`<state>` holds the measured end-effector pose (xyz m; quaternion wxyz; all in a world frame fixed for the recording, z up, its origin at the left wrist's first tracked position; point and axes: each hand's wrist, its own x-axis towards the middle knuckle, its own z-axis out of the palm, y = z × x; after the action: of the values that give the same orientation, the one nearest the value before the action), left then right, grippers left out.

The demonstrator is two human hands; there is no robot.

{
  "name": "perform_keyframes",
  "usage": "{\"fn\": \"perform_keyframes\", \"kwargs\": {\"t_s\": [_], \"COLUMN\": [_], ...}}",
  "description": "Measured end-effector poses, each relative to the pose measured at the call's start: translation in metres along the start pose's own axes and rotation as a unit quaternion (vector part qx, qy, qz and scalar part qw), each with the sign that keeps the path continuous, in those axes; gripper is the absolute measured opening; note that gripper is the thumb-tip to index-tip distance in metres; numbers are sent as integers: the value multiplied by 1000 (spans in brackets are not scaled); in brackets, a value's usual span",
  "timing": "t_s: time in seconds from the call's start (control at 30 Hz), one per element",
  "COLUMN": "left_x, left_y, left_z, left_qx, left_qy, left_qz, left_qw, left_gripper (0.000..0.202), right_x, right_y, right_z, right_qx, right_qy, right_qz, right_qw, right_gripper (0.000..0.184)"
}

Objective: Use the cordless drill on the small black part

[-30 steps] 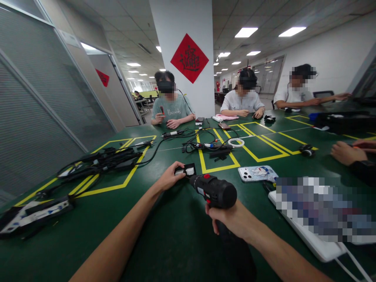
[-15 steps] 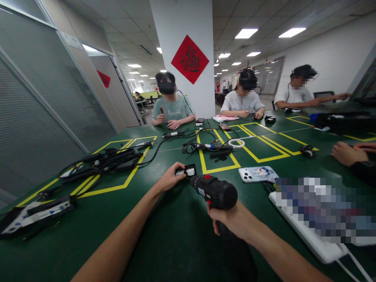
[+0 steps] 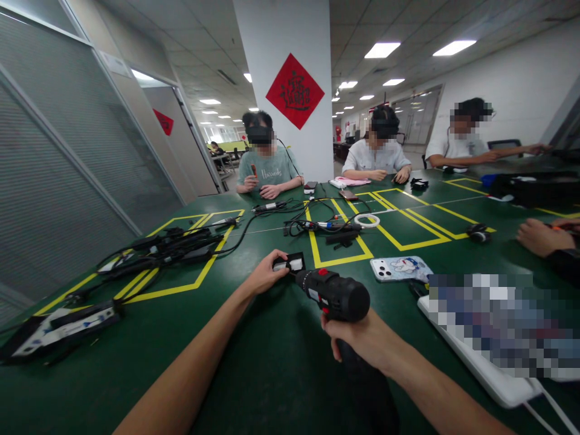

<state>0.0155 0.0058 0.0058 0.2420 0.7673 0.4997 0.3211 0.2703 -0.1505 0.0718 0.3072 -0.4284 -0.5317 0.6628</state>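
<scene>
My right hand [image 3: 357, 341] is wrapped round the handle of a black cordless drill [image 3: 333, 295] with a red switch on top. Its nose points at a small black and white part [image 3: 289, 263] lying on the green table [image 3: 254, 362]. My left hand [image 3: 265, 275] pinches that part at its left edge and steadies it on the tabletop. The drill tip meets the part's near edge, and the contact itself is hidden.
A phone in a cartoon case [image 3: 399, 267] lies right of the drill, beside a white device [image 3: 480, 362]. Black cables and power strips [image 3: 163, 248] fill the left. Yellow tape boxes [image 3: 339, 241] mark the table. Three people sit opposite; another person's hand [image 3: 541, 237] rests at right.
Both hands, the drill and the small part keep their places. Only the camera view has shifted slightly.
</scene>
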Motion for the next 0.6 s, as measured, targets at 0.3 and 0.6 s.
{"fn": "perform_keyframes", "kwargs": {"t_s": [0.3, 0.6], "left_x": [-2, 0], "left_y": [5, -1], "left_z": [-1, -1], "left_qx": [7, 5], "left_qy": [-2, -6], "left_qz": [-6, -6], "left_qw": [1000, 1000], "left_gripper": [30, 29], "right_x": [2, -2], "right_y": [3, -6], "right_z": [-1, 0], "right_qx": [-6, -38], "right_qy": [-1, -1], "right_qz": [-18, 9], "right_qw": [1000, 999], "right_gripper": [9, 6]}}
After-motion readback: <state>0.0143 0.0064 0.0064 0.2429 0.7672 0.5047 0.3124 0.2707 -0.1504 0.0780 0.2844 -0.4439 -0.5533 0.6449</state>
